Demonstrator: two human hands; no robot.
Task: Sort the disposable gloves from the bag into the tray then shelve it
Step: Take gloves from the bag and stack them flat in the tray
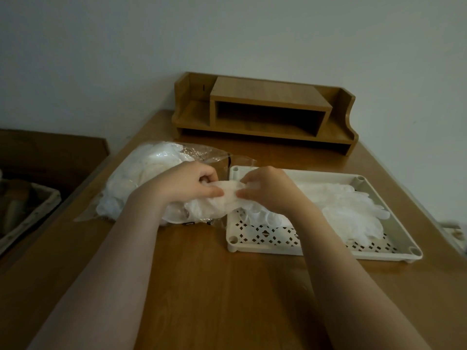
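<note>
On the wooden table (202,286), both of the person's hands meet over the gap between a clear plastic bag (141,183) and a cream plastic tray (394,251). The left hand (188,184) has its fingers curled and its thumb pressed against a translucent white glove (228,198), pinching one end of it just at the mouth of the bag. The right hand (267,190) pinches the same glove from the other side, fingers bent down over it, above the tray's near-left part. The glove stretches between the two hands, and its lower part hangs down toward the tray's left rim. The bag lies toward the left edge of the table, crumpled and bulging with more white gloves inside it. The tray sits toward the right edge of the table, just beside the bag, its floor pierced with a pattern of small cut-outs and a round socket at each corner. A loose heap of gloves (351,210) already lies in the tray, spread over its middle and right side, with glove fingers pointing toward the right rim. At the far edge of the table, against the wall, stands a wooden desk shelf (267,107) with an open compartment in its middle. Off the left edge of the table, lower down, a cardboard box (50,152) and a woven basket (30,218) show in dim light.
</note>
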